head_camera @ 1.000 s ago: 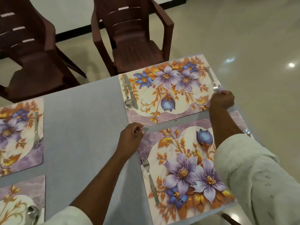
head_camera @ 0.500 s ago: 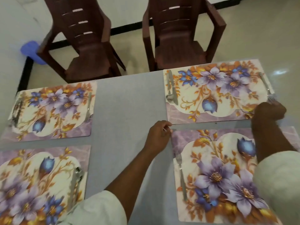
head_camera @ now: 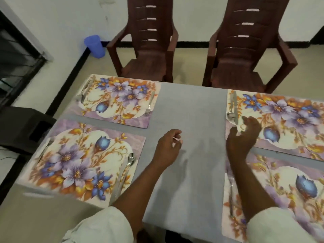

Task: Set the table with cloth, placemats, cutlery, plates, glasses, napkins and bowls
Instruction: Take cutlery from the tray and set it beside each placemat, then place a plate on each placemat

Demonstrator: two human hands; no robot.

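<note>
A grey cloth [head_camera: 189,120] covers the table. Several floral placemats lie on it: far left [head_camera: 119,100], near left [head_camera: 78,162], far right [head_camera: 280,123] and near right [head_camera: 280,199]. Each carries cutlery: a fork [head_camera: 149,104] on the far left mat, a spoon [head_camera: 129,161] and knife on the near left mat, a spoon and knife [head_camera: 233,107] on the far right mat, a fork [head_camera: 231,195] on the near right mat. My left hand [head_camera: 168,146] hovers over the bare cloth, fingers loosely curled, holding nothing. My right hand [head_camera: 243,137] hovers open at the far right mat's left corner.
Two dark brown plastic chairs [head_camera: 149,50] [head_camera: 245,55] stand at the far side of the table. A blue plastic cup [head_camera: 94,46] sits on the floor by the wall. A black box [head_camera: 22,127] stands left of the table.
Both hands let go of the right placemats and lifted; my right hand moved left from the mat's right edge to its left corner. The view swung left and up.
</note>
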